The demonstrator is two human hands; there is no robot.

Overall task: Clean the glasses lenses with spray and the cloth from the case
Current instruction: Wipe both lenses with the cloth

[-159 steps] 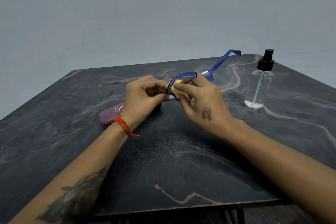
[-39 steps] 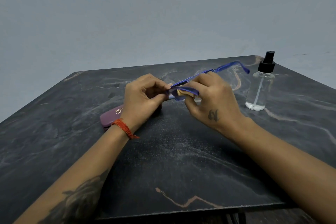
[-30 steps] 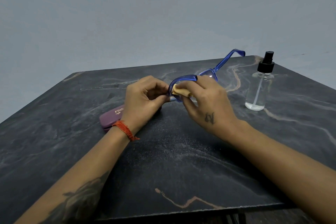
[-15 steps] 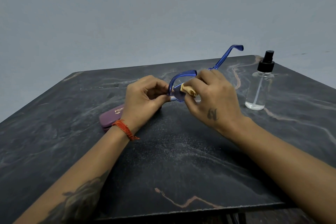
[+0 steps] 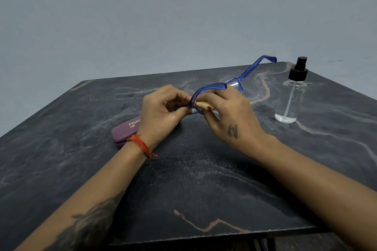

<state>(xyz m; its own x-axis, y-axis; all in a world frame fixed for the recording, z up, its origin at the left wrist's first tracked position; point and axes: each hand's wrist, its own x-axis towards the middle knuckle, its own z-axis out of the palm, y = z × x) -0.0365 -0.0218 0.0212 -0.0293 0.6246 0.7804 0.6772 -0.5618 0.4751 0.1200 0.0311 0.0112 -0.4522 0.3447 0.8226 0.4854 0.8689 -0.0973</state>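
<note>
Both hands' curled fingers (image 5: pixel 219 96) hold glasses (image 5: pixel 210 88) (temple pointing up-right), right pinching cloth (image 5: pixel 204 105).

A single head-worn view looks forward and down, close over the dark table (image 5: pixel 204 189) toward the wall.

Left hand (image 5: pixel 161 112) fingers curled, pinching; right hand (image 5: pixel 228 116) curled, pinching; forearms converge above table.

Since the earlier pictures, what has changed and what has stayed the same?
The glasses tipped flat, then up again, their free arm rising. The right hand kept rubbing the cloth on the lens. The left hand kept its grip; case and bottle stayed put.
</note>
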